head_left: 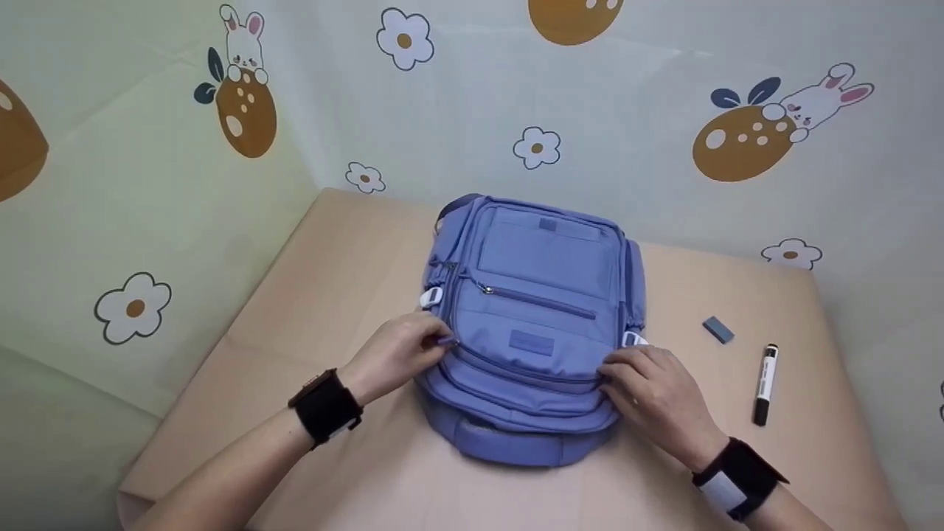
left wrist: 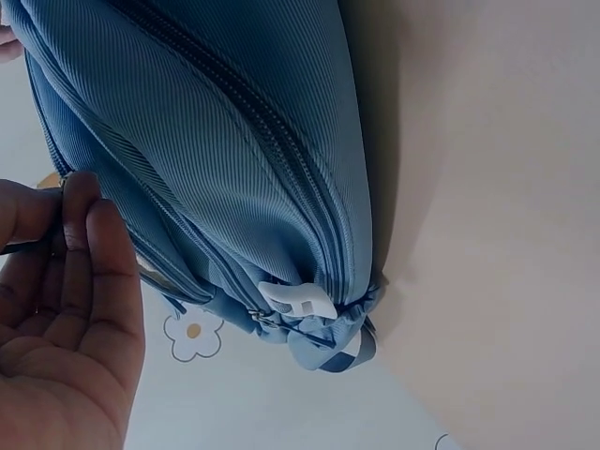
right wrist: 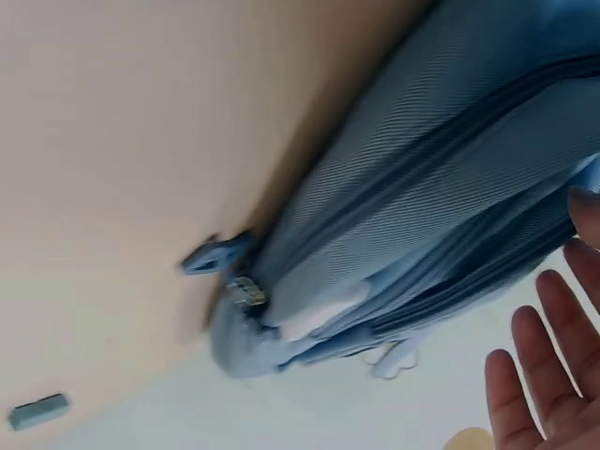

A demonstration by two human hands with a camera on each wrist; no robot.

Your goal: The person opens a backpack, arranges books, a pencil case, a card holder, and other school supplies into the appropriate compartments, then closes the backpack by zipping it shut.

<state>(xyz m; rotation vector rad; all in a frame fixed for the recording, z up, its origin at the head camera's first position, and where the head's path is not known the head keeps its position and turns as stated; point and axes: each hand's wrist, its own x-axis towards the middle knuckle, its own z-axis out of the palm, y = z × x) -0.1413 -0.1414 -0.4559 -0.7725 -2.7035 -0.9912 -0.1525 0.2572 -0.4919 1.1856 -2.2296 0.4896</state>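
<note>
A blue-purple backpack (head_left: 546, 254) lies on its back on the table, its top handle toward me. My left hand (head_left: 398, 345) pinches a zipper pull (head_left: 447, 341) at the bag's left edge. In the left wrist view, the thumb and fingers of that left hand (left wrist: 70, 291) meet around the pull beside the zipper. My right hand (head_left: 656, 391) touches the bag's right edge with its fingertips, near the same curved zipper (head_left: 531, 372). The right wrist view shows several spread, fairly straight fingers (right wrist: 544, 361); the thumb is partly cut off.
To the right of the bag lie a small blue-grey eraser-like block (head_left: 717, 330) and a white marker (head_left: 766, 385) with black ends. Patterned cloth walls (head_left: 457, 118) stand behind and left of the beige-covered table (head_left: 317, 251). White strap buckles (head_left: 431, 297) sit at the bag's sides.
</note>
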